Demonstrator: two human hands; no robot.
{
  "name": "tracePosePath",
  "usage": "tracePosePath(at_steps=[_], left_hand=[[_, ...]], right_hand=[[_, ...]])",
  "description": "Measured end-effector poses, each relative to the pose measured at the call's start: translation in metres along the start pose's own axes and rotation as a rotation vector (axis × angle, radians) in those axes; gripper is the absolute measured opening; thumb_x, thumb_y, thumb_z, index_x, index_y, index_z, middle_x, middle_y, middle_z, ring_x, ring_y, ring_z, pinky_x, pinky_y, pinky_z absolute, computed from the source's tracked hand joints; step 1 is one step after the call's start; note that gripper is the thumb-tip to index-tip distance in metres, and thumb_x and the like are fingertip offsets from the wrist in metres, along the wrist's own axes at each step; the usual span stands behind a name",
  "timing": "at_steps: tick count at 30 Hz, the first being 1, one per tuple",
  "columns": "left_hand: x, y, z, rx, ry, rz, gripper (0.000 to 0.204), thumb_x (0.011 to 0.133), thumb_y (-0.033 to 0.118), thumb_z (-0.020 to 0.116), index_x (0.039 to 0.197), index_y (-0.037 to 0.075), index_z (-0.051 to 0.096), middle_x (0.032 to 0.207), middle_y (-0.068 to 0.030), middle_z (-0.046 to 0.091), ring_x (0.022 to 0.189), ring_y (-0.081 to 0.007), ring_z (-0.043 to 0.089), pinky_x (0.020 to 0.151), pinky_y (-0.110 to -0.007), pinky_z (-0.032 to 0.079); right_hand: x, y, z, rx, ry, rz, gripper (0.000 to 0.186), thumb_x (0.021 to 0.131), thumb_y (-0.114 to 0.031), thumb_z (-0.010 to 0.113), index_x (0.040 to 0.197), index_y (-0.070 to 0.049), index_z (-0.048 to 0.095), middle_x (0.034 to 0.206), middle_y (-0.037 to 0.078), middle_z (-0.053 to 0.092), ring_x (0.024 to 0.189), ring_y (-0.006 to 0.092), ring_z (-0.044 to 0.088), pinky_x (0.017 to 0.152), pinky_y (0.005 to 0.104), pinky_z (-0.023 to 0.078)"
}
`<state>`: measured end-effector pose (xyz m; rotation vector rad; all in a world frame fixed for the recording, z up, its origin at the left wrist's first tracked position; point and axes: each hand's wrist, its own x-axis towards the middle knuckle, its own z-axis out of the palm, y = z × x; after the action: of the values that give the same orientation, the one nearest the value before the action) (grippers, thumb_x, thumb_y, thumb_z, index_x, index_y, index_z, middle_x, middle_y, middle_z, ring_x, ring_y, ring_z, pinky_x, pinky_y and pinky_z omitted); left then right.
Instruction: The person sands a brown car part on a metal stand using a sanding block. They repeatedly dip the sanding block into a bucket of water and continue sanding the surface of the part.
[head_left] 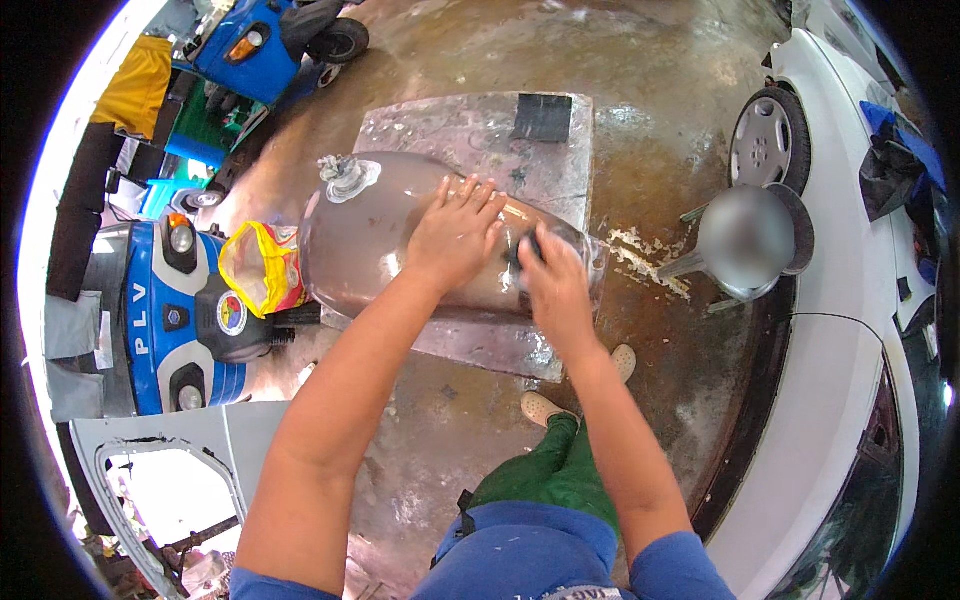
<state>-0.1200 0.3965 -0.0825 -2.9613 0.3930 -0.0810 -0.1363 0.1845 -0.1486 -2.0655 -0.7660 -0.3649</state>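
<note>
Head view shows the left hand (457,235) resting palm down on a glossy brown curved panel (370,250), its fingers slightly apart. The right hand (557,282) has its fingers clamped on a small dark pad (527,252), held against the same panel near its narrower right end. The panel lies across a pale, stained worktop (480,115), where 1 black square sheet (542,117) also lies near the far right corner. On the panel's far left part sits a crumpled greyish lump (343,176); just beside its left end is an open yellow bag (250,272). To the right, 1 round stool (745,240), its top blurred, stands near a white car (850,390).
</note>
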Motion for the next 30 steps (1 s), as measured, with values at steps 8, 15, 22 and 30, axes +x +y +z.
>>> tracePosePath(at_steps=[8, 15, 22, 30], left_hand=[[0.002, 0.002, -0.002, 0.007, -0.014, 0.005, 0.047, 0.110, 0.031, 0.049, 0.152, 0.011, 0.058, 0.164, -0.0107, 0.050, 0.155, -0.0304, 0.042, 0.129, -0.055, 0.027], [0.000, 0.003, -0.003, 0.000, -0.007, 0.000, 0.047, 0.110, 0.030, 0.051, 0.152, 0.011, 0.057, 0.163, -0.0107, 0.052, 0.154, -0.0308, 0.043, 0.129, -0.055, 0.028], [0.001, 0.001, -0.004, -0.013, -0.014, 0.001, 0.047, 0.109, 0.030, 0.052, 0.152, 0.011, 0.058, 0.162, -0.0106, 0.052, 0.154, -0.0305, 0.043, 0.129, -0.055, 0.028], [0.001, 0.002, -0.003, -0.011, 0.021, 0.010, 0.046, 0.109, 0.029, 0.051, 0.151, 0.011, 0.059, 0.162, -0.0107, 0.053, 0.153, -0.0309, 0.044, 0.129, -0.056, 0.028]], right_hand=[[0.015, 0.009, 0.002, 0.030, -0.055, 0.049, 0.043, 0.095, -0.013, 0.073, 0.137, -0.010, 0.068, 0.155, 0.017, 0.057, 0.142, 0.0368, 0.055, 0.110, 0.0503, 0.044], [-0.031, -0.003, -0.025, -0.047, -0.092, -0.059, 0.043, 0.094, -0.011, 0.072, 0.136, -0.011, 0.068, 0.152, 0.016, 0.059, 0.137, 0.0343, 0.058, 0.105, 0.0483, 0.047], [-0.012, 0.015, -0.009, -0.087, -0.005, -0.072, 0.044, 0.091, -0.008, 0.071, 0.134, -0.014, 0.069, 0.150, 0.017, 0.060, 0.134, 0.0385, 0.059, 0.104, 0.0486, 0.048], [0.026, 0.018, 0.002, -0.094, 0.001, 0.004, 0.045, 0.089, -0.006, 0.070, 0.133, -0.015, 0.069, 0.153, 0.017, 0.059, 0.138, 0.0364, 0.058, 0.105, 0.0506, 0.047]])
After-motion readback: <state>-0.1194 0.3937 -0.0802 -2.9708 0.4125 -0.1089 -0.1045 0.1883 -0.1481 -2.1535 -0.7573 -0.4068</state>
